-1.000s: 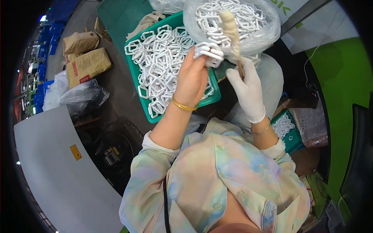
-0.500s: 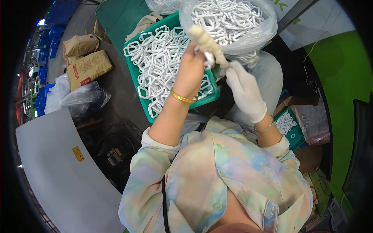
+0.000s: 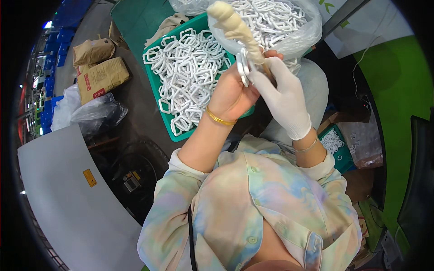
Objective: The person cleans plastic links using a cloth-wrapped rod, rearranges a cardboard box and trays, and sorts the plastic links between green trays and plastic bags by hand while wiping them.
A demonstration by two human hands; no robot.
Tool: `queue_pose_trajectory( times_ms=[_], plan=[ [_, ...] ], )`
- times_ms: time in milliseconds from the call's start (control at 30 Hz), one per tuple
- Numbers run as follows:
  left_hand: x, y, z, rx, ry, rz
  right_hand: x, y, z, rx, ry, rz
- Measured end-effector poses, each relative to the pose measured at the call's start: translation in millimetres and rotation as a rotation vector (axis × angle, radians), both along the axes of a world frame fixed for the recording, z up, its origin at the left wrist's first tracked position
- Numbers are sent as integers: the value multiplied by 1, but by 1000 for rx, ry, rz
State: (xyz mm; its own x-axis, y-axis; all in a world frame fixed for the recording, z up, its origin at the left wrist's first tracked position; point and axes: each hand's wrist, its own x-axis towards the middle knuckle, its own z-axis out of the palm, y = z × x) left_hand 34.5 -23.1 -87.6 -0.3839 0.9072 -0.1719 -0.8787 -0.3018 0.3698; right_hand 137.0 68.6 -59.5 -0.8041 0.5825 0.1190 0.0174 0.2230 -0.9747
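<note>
My bare left hand (image 3: 232, 95), with a gold bangle at the wrist, is closed around a few white plastic links (image 3: 243, 67). My right hand (image 3: 288, 97) wears a white knit glove and grips the stick end of a cream, cloth-wrapped stick (image 3: 236, 28), whose thick padded end points up and away. Both hands meet in front of me, and the gloved fingers are right beside the held links. Beyond my left hand lies a green tray (image 3: 166, 119) heaped with white links (image 3: 190, 72).
A clear plastic bag (image 3: 312, 38) full of white links stands beyond my hands. At right sits a small green tray (image 3: 347, 158) with smaller white pieces. Brown paper sacks (image 3: 101, 79) lie at far left, behind a grey panel (image 3: 68, 171).
My left hand has turned palm up and come down beside the gloved hand, now showing the white links. The padded stick is raised higher in the view.
</note>
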Motion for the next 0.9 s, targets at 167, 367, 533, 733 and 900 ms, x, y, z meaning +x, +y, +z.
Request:
queue_pose_trajectory(
  times_ms=[167,367,533,733,900],
  plan=[
    [-3,-4,-1,74,-171,67,4,7,4,-133,-16,-245],
    [-2,-5,-15,109,-67,74,-2,-5,-8,-67,31,-194],
    [-11,-7,4,41,-57,171,9,13,-10,54,-27,-257],
    [-19,-9,7,30,-51,189,20,12,-25,94,-143,-105],
    [-28,-12,-2,149,-170,157,22,-2,-6,129,-21,46]
  ],
)
